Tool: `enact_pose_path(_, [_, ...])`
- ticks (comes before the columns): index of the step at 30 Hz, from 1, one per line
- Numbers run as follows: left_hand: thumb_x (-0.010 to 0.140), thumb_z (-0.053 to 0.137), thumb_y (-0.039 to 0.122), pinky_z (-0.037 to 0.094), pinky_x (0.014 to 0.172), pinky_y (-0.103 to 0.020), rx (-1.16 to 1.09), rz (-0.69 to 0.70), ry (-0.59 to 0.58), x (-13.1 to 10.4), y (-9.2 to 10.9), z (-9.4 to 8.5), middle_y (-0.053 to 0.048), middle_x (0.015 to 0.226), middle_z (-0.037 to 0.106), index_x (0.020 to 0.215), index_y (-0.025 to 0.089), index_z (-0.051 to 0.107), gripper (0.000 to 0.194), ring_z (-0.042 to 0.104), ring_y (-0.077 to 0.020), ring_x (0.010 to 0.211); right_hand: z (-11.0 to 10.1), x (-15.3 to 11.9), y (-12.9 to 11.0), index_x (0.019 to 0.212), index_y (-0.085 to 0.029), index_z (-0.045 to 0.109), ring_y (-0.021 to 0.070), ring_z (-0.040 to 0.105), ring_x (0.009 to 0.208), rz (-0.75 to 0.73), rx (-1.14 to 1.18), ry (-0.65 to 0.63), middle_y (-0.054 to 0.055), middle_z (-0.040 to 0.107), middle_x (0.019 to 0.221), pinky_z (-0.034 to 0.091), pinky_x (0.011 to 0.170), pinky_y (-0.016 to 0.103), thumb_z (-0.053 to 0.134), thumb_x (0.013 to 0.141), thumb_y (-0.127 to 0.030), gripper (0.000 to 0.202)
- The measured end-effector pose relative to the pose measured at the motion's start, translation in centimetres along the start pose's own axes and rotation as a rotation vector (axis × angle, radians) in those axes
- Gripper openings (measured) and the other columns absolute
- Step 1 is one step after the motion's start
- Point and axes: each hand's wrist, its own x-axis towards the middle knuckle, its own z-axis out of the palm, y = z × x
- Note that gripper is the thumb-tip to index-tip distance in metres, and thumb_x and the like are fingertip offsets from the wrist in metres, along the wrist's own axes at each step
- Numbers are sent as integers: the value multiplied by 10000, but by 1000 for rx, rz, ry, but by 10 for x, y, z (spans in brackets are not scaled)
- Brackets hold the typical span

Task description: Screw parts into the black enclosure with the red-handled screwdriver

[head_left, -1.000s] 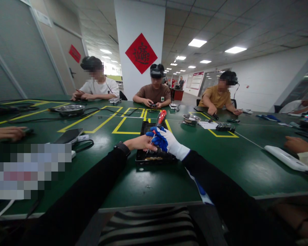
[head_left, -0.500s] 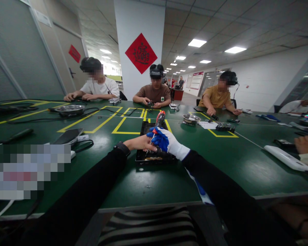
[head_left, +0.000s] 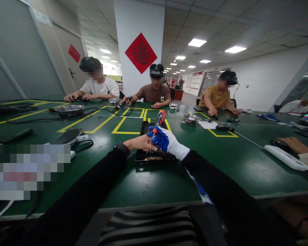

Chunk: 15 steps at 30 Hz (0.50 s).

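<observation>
The green table (head_left: 133, 191) carries everything here, and the black tray (head_left: 146, 127) sits on it straight ahead of the person. The tray looks stiff and fairly light, so a push could slide it; its low side walls seem the best place to brace it. Dark parts lie inside, mostly hidden by the hands. Farther off are 2 shallow metal bowls, the left bowl (head_left: 71, 111) and the right bowl (head_left: 191, 121); their contents are too small to tell. The gloved right hand (head_left: 165, 139) is wrapped around the lower handle of a screwdriver (head_left: 160, 118). The bare left hand (head_left: 142, 142) is beside the shaft, but I cannot tell whether it grips it. The screwdriver tilts over the tray, shaft downward. It should be rigid and easy to lift, its smooth handle perhaps slick, best held around the thick part. Smallest is a brownish strip (head_left: 154, 158) at the tray's near end, likely thin.
</observation>
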Motion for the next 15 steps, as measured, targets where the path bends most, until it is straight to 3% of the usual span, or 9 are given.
enact_pose_path(6, [629,701,396,262,376,-177,-4,-8,-8,1,-3,-1,44,541,445,675,130,484,346,344,-36,398,3,1,7,814,-171,515,77,554,443,-175,-21,124,-31,630,612,488,446,187,615,774,-268,144])
enact_pose_path(12, [640,689,391,303,400,-186,-9,-12,-1,-2,2,-1,47,539,442,708,135,500,325,362,-45,403,1,-1,-1,1047,-144,546,100,611,528,17,4,6,53,682,803,505,471,206,434,882,-350,286])
enact_pose_path(15, [645,679,399,309,404,-190,11,-12,-11,-3,4,-1,39,554,459,721,134,514,322,369,-49,406,-2,0,0,1062,-145,539,92,602,522,4,4,-13,58,684,816,507,483,206,427,887,-316,269])
